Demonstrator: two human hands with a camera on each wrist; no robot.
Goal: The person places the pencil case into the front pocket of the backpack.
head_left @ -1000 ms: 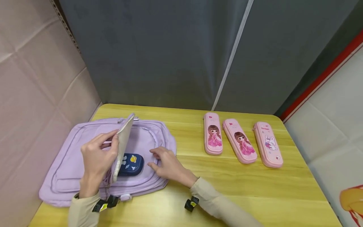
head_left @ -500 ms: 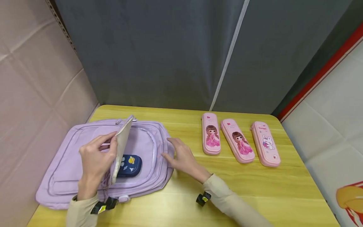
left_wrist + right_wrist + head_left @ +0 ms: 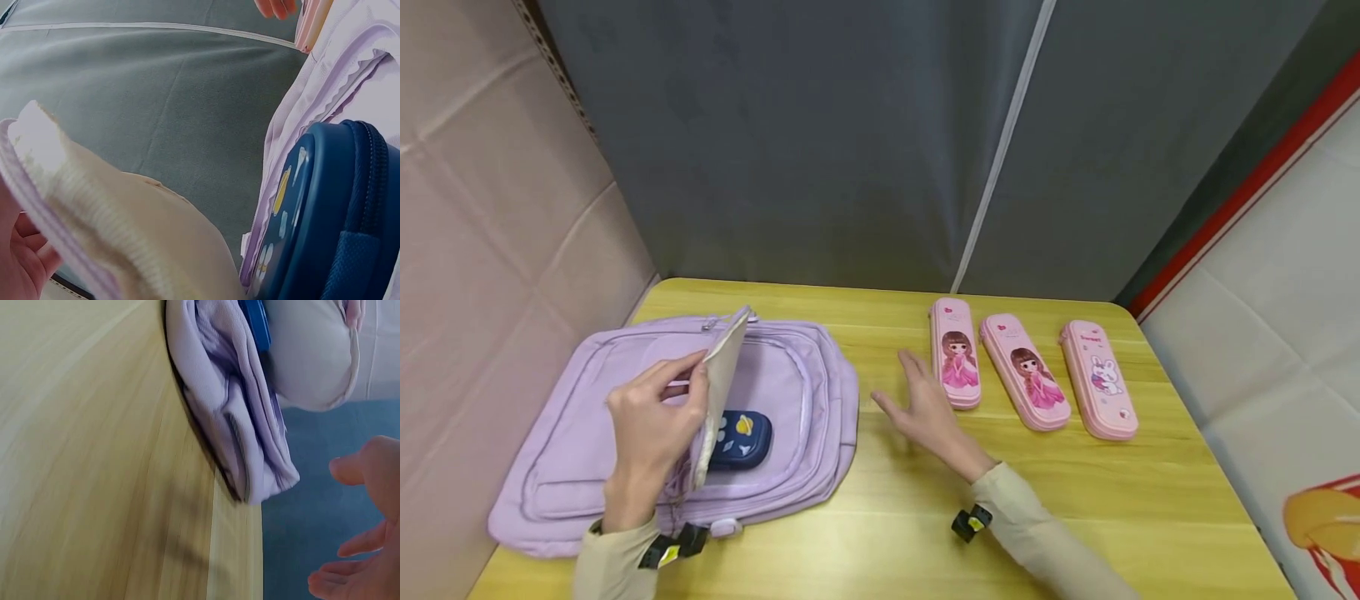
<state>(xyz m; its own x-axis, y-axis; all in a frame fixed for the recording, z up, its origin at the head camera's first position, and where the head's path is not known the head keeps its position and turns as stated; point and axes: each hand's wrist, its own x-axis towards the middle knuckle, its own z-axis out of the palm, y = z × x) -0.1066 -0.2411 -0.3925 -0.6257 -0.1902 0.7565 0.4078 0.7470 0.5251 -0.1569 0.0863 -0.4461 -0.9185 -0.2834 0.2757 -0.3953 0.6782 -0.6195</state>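
Note:
A light purple backpack (image 3: 587, 417) lies flat on the table's left side. My left hand (image 3: 655, 425) pinches the edge of its raised front pocket flap (image 3: 724, 383), whose pale lining faces right. In the opened pocket rests a dark blue pencil case (image 3: 748, 439) with planet shapes on it, partly hidden by the flap; the left wrist view shows the case's zipped side (image 3: 362, 187). My right hand (image 3: 928, 417) hovers over the table between the backpack and the nearest pink pencil case (image 3: 957, 354), fingers spread and holding nothing.
Two more pink pencil cases, one with a doll print (image 3: 1026, 372) and one with a rabbit print (image 3: 1100, 381), lie farther right on the yellow wood table (image 3: 880, 542). A grey curtain (image 3: 812, 150) hangs behind, and a pale cloth wall (image 3: 490, 250) stands at the left.
My right hand has moved right, from over the backpack's pocket to beside the nearest pink pencil case. The left hand keeps the flap raised.

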